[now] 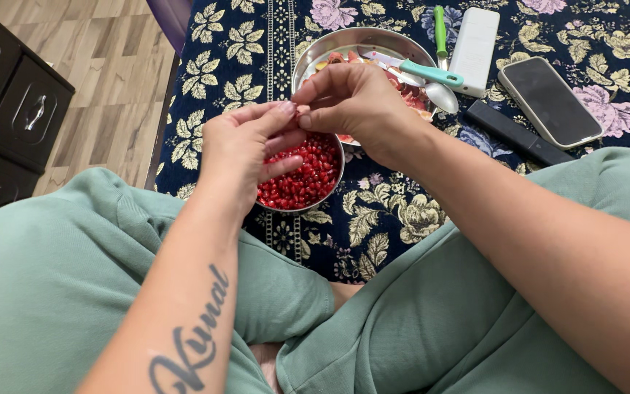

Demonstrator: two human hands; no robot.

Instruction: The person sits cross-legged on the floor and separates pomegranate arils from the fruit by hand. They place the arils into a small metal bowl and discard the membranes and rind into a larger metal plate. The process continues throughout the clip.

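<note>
Pomegranate seeds (306,177), glossy and red, fill a small round steel bowl (337,181) that sits on the floral dark-blue cloth (373,219) just in front of the person's crossed legs in green trousers (52,270). Both hands work right over this bowl. The left hand (246,149) is cupped above its left rim, palm turned inward, fingers curled loosely and half spread, the lower fingers lying across the seeds; what it cradles is hidden by the fingers. The right hand (351,102) meets it from the right, thumb and forefinger pinched narrowly together at the left hand's fingertips; whether a seed or bit of fruit sits in that pinch cannot be told. Behind the small bowl and touching or overlapping its far edge lies a larger steel plate (322,44) holding reddish pieces of pomegranate peel and pulp (411,93), a knife with a teal handle (432,73) and a steel spoon (439,95) resting on its right rim. Beyond the plate to the right lie a green-handled tool (440,29), a white rectangular block (475,44), a dark slim bar (515,133) and a phone (550,102) with a dark screen, all near one another. The cloth's left edge runs just left of the left hand, with wooden floor (111,80) and dark drawers (9,95) beyond; open cloth shows below and right of the small bowl.
</note>
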